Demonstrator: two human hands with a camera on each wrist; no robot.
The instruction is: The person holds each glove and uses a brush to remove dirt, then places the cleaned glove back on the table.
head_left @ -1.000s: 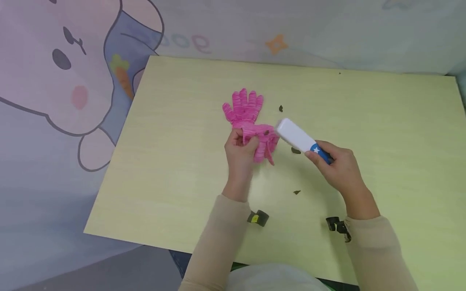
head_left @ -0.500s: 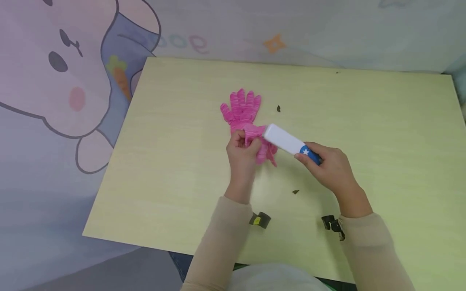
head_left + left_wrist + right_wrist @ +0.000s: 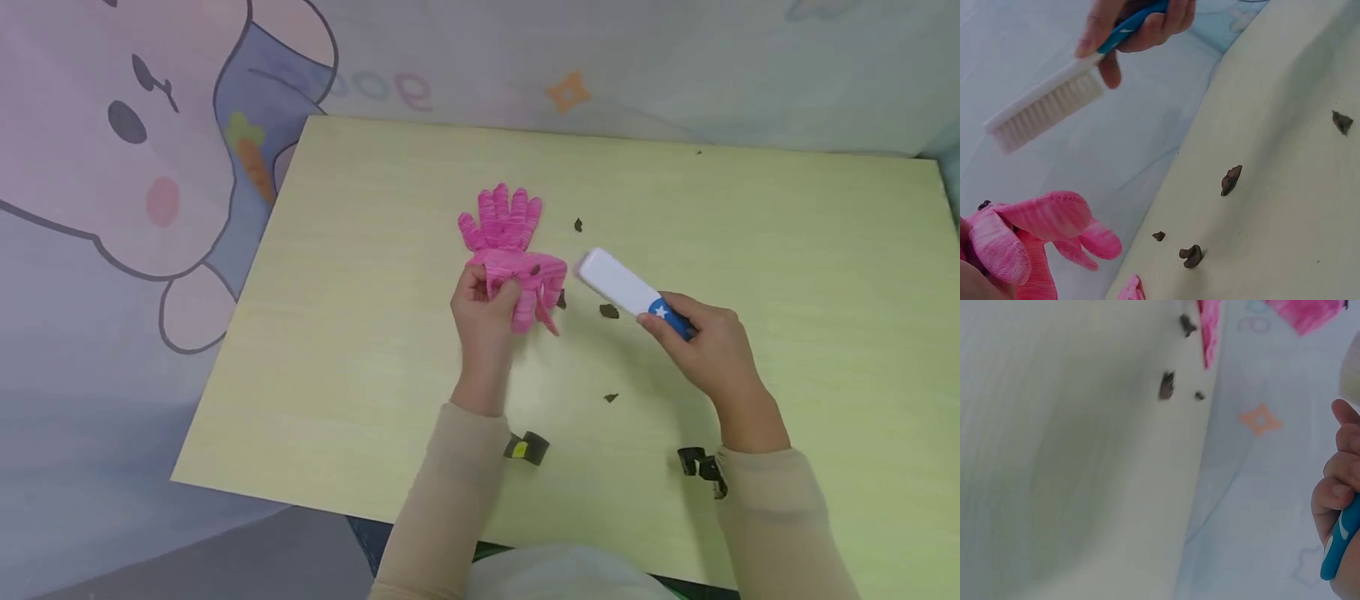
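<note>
My left hand (image 3: 483,321) pinches a pink striped glove (image 3: 551,268), raised off the table with its fingers drooping to the right; a dark bit sits on it. Beyond it a second pink glove (image 3: 506,218) lies on the table, fingers pointing away. In my right hand (image 3: 701,342) I grip the blue handle of a white brush (image 3: 618,279). Its head stands just right of the held glove, apart from it. Pale bristles (image 3: 1047,112) face down in the left wrist view. In the right wrist view the brush handle (image 3: 1338,544) shows inside the curled fingers.
Several dark brown crumbs lie on the pale yellow table (image 3: 360,333), among them one crumb (image 3: 609,311) below the brush and another crumb (image 3: 611,397) nearer me. Black straps (image 3: 701,467) show by both cuffs. A printed cloth (image 3: 465,50) hangs behind the table.
The brush came left over the held glove, then moved back right, off it. My left hand has shifted slightly left with its glove. A dark crumb now shows beneath the glove's right edge.
</note>
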